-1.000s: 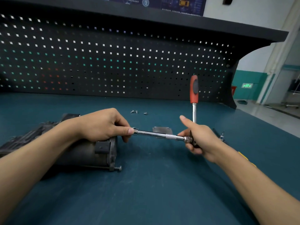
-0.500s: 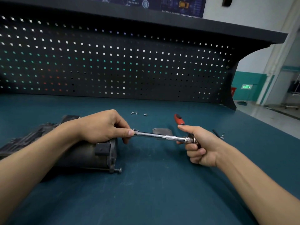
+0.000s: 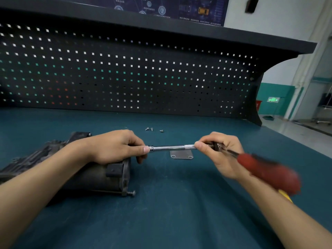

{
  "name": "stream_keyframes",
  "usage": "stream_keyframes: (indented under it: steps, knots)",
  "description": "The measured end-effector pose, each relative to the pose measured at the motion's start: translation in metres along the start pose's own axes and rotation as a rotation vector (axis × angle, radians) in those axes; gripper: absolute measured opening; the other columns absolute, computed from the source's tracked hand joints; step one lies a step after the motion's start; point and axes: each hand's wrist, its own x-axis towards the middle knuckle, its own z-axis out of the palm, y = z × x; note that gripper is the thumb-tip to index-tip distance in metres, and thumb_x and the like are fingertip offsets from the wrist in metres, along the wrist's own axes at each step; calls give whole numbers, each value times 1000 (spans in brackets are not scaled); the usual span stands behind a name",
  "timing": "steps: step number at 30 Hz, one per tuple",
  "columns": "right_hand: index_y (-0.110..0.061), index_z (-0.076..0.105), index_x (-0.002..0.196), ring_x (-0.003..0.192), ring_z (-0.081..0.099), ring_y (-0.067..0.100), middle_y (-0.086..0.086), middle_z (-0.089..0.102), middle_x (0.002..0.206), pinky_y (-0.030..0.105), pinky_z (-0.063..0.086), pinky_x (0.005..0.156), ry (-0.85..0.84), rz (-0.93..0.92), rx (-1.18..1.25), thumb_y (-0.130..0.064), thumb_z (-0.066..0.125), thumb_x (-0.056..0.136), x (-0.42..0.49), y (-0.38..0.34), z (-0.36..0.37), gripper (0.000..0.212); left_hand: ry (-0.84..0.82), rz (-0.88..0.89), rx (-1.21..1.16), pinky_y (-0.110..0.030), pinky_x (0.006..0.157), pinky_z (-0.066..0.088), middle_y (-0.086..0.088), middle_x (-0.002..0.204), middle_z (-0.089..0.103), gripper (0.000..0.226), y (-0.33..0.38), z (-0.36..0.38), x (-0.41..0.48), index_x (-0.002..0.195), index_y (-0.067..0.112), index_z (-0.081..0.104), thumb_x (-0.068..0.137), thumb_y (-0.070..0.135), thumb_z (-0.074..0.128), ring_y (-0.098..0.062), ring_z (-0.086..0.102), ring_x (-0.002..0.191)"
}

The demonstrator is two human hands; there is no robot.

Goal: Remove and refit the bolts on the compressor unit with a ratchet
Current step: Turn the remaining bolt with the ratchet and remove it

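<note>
My left hand (image 3: 115,146) pinches extension (image 3: 172,147) at compressor unit (image 3: 100,175) | right hand (image 3: 219,153) grips ratchet (image 3: 262,168) head | aim: extension square, short swings.

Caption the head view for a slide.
Left hand holds the extension bar at the compressor unit; right hand grips the red-handled ratchet.

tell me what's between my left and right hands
Head view: the chrome extension bar spans the gap, left hand pinching one end, right hand gripping the ratchet end. A small metal plate lies on the mat beneath.
</note>
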Motion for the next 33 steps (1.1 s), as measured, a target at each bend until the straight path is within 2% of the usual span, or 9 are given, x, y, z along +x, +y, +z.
stream_keyframes:
  steps: [4,8,11,14,16,20,24,29,33]
  knots:
    - [-27,76,74,65,57,3,-9,66,71,13,41,65,9,55,37,-22,79,84,1,-4,1,12,6,4,5,-41,94,45,1,96,74,56,3,0,0,86,25,77,88,68,41,-27,65,101]
    - [-26,76,72,60,58,-1,-9,69,66,11,41,61,2,161,60,-26,77,85,0,-9,3,13,-10,5,26,-53,91,49,-29,101,67,58,2,-3,-1,87,33,74,78,80,41,-42,65,96]
    - [-28,71,62,49,50,-1,-12,60,53,12,37,54,-61,231,-5,-39,72,88,0,-11,0,28,6,4,33,-53,90,50,-31,100,67,60,2,-3,0,86,34,75,72,82,41,-43,65,93]
    - [-17,71,63,43,46,12,1,59,51,24,37,48,-75,479,76,-70,61,73,0,-17,1,55,17,12,40,-51,88,51,-30,98,68,57,0,-4,2,86,36,75,71,82,43,-42,65,92]
    - [-12,69,68,38,42,17,10,57,49,24,34,40,-77,660,153,-78,55,75,1,-19,2,69,21,16,39,-51,87,51,-29,98,68,56,-2,-4,2,85,37,75,70,82,45,-41,65,91]
    - [-7,73,65,32,30,16,10,46,45,20,22,36,-182,928,273,-77,49,85,3,-18,-1,77,29,26,41,-51,86,52,-29,99,67,55,-5,-3,3,86,37,76,70,82,48,-40,65,90]
    - [-8,69,67,31,20,11,2,36,43,19,16,40,-340,1103,379,-67,51,90,3,-17,-3,66,28,16,43,-52,86,52,-29,98,68,55,-5,-3,3,86,37,76,70,82,49,-40,65,90]
    - [-12,64,76,32,22,12,4,39,44,20,16,39,-278,1069,390,-64,61,86,2,-13,1,52,36,5,35,-50,86,52,-25,97,69,50,-3,-3,3,85,38,76,71,80,53,-39,65,91]
    - [-13,67,73,38,39,15,6,50,48,22,30,38,-143,743,206,-71,70,67,-1,-8,6,59,47,2,35,-47,87,51,-12,93,71,26,-3,-1,3,85,34,75,88,58,65,-35,64,92]
